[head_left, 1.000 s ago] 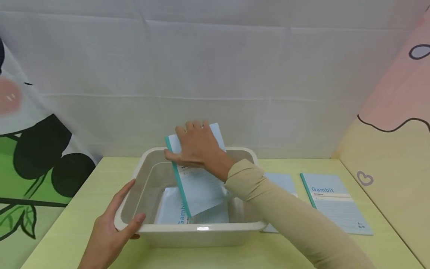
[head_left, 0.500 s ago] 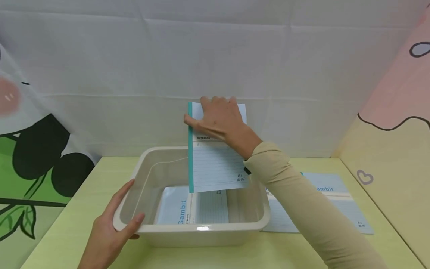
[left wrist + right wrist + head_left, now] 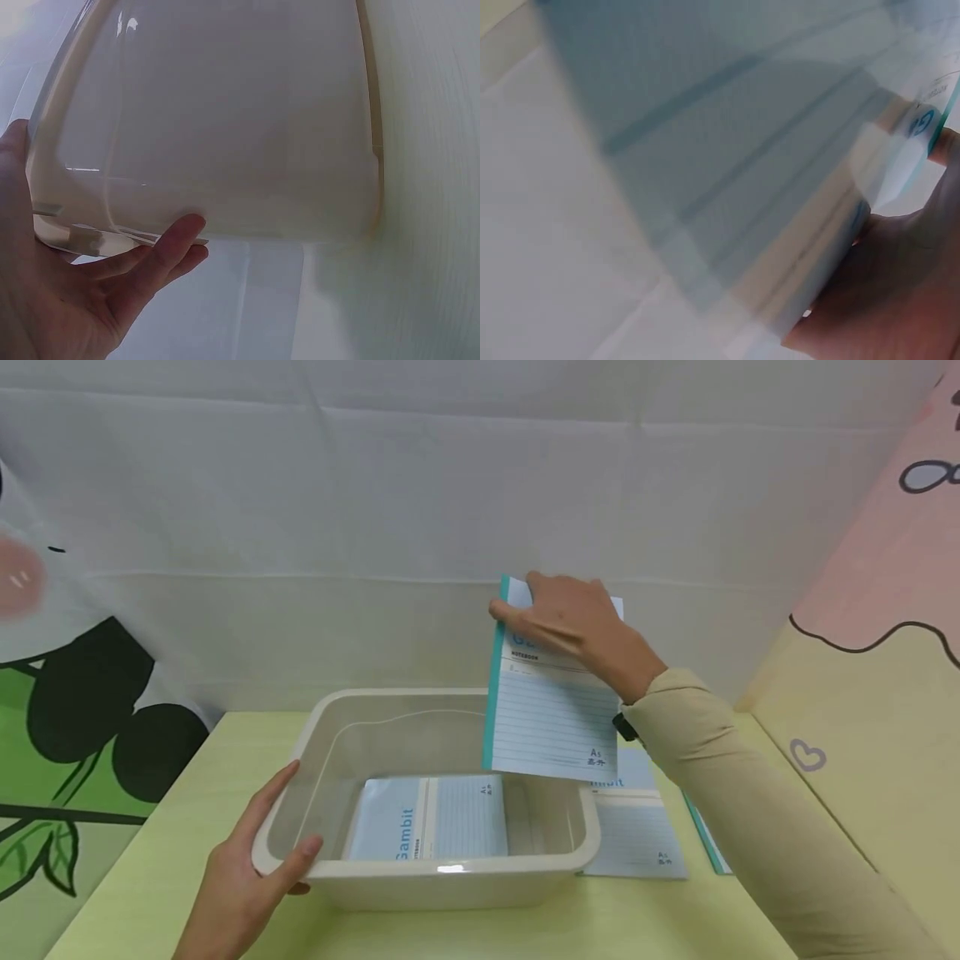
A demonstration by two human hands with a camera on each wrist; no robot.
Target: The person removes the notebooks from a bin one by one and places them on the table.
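Note:
My right hand grips a light blue notebook with a teal spine by its upper part. The notebook hangs upright above the right end of a cream plastic basin; in the right wrist view its cover is blurred and close. My left hand holds the basin's near left corner, thumb on the front rim and fingers along the left side. The left wrist view shows that hand against the basin's outer wall. Inside the basin lies another Gambit notebook, turned sideways.
On the yellow-green table, one notebook lies just right of the basin, partly covered by the held one. Farther right, a teal-edged notebook is mostly behind my right sleeve. A white cloth hangs behind.
My right hand has lifted the notebook up out of the basin and carried it rightward, turning it more upright. The notebook left inside is now fully uncovered. My left hand stays at the corner.

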